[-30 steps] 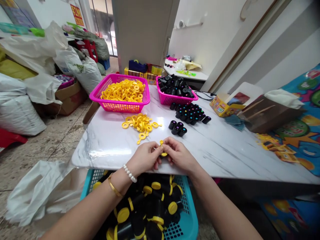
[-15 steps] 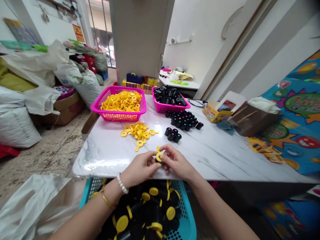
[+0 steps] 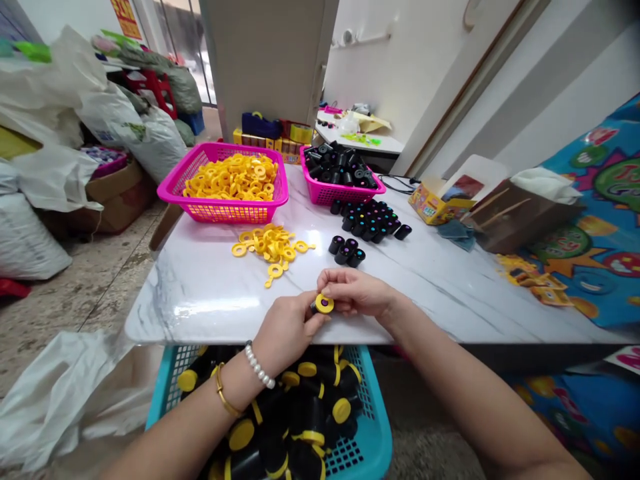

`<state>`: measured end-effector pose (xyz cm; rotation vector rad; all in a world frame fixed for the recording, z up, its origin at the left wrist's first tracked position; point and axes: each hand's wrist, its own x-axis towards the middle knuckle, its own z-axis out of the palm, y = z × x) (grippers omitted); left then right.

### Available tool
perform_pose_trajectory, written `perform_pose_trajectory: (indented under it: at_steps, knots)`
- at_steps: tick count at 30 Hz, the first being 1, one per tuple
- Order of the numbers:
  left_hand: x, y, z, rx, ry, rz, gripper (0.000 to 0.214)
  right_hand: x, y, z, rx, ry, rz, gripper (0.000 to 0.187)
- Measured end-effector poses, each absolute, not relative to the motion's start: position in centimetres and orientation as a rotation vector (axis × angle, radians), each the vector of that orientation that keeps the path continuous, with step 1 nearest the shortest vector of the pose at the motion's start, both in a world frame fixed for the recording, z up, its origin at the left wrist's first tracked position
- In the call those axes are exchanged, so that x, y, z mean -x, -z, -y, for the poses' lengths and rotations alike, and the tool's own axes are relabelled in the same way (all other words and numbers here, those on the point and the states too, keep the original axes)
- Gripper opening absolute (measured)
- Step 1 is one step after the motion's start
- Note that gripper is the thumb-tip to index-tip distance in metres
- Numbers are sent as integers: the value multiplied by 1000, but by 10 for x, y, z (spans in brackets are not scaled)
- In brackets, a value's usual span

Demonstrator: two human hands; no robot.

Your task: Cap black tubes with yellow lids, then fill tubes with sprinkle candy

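My left hand (image 3: 293,321), with a pearl bracelet at its wrist, is closed round a small black cylinder that carries a yellow ring cap (image 3: 325,304). A purple centre shows through the ring. My right hand (image 3: 357,291) pinches the cap's upper edge, where its small tab is hidden by the fingers. Both hands are over the table's front edge. Loose yellow ring caps (image 3: 273,243) lie in a pile beyond my left hand. A small cluster of black cylinders (image 3: 346,252) stands beyond my right hand, with a bigger group (image 3: 373,221) behind it.
A pink basket of yellow caps (image 3: 223,212) stands at the table's back left; a pink basket of black cylinders (image 3: 333,193) is to its right. Below the table edge, a teal basket (image 3: 375,427) holds capped black pieces. An opened yellow box (image 3: 430,205) sits at the right.
The yellow ring cap has turned so its face points up towards me. My right fingers have shifted to its upper edge. The camera view has moved closer.
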<state>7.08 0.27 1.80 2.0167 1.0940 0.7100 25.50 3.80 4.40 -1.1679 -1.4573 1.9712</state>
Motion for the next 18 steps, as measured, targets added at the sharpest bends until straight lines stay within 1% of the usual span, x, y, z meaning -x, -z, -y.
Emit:
perform_pose_trajectory:
  at_steps: [2,5,8,10,12,14,16,18]
  knots:
    - [-72,-16,-4,-2028,-697,-1100,18,-254,-48,-37,1233,-1857,1643,23]
    - [-76,-15,-3,-2046,-677,-1165,17,-250,-55,-25,1348,-1507,1899,14]
    - [-72,-21,2,-2063,-642,-1191,17,-242,-58,0,1427,-1195,1935,9]
    - [-61,-29,5,-2117,-595,-1108,23,-236,-54,19,1430,-1091,1869,8]
    - [-45,-37,6,-2186,-586,-1126,33,-228,-47,39,1369,-1058,1829,5]
    - [-29,-44,2,-2235,-653,-1339,37,-218,-39,59,1299,-997,1852,7]
    - [-19,-46,-8,-2276,-691,-1584,34,-207,-33,75,1257,-899,1932,12]
    - [-17,-44,-21,-2344,-602,-1724,29,-199,-30,83,1224,-810,2034,17]
